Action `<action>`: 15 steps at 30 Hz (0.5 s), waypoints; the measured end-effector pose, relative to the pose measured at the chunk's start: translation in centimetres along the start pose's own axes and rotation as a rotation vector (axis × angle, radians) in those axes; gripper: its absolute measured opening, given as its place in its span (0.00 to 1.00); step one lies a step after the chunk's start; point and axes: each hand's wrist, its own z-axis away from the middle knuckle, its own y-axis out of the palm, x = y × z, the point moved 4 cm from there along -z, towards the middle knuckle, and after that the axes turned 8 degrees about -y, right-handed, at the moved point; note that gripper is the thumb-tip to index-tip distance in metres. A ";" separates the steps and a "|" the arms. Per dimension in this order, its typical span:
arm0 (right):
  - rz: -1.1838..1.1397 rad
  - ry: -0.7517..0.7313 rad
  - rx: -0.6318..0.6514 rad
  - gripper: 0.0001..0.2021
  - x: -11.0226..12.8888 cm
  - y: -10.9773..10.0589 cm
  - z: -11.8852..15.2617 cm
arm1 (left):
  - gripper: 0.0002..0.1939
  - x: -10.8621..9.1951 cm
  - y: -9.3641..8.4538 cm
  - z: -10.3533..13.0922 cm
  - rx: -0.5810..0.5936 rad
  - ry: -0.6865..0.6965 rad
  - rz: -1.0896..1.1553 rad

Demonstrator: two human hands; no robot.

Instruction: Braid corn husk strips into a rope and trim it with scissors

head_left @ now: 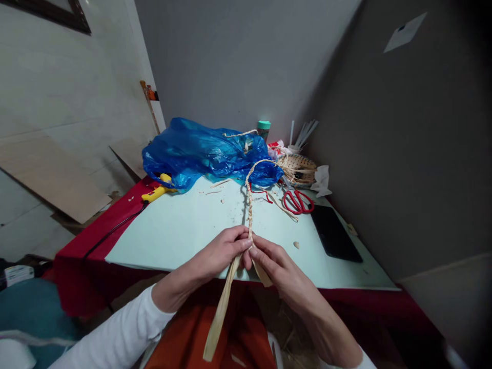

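Observation:
A thin braided straw cord [249,205] runs from a woven basket [302,170] in an arc over the table down to both hands. My left hand [226,250] pinches the lower end of the braid between thumb and fingers. Beside it, my right hand [272,259] is closed on the same end, its fingertips close to the left thumb. Two flat, unbraided straw strips hang below: the long strip [220,318] drops past the table edge at the left, and the shorter strip [262,272] shows under the right fingers.
Behind lies a crumpled blue plastic bag [200,154], with a yellow glue gun [157,192] at its left. Red-handled scissors [298,202] and a black tablet-like slab [335,234] rest on the right. The pale board [165,238] carries small scraps. A green-lidded jar [263,129] stands behind.

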 end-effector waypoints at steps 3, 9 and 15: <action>0.081 0.037 0.007 0.14 -0.3 -0.2 0.5 | 0.11 0.2 0.6 -0.3 0.046 -0.058 0.014; 0.350 0.055 -0.007 0.13 -0.5 0.2 1.0 | 0.08 0.4 0.4 0.1 0.025 -0.177 0.048; 0.499 0.100 -0.055 0.11 -0.4 0.8 1.8 | 0.11 1.0 0.2 0.5 -0.078 -0.197 0.133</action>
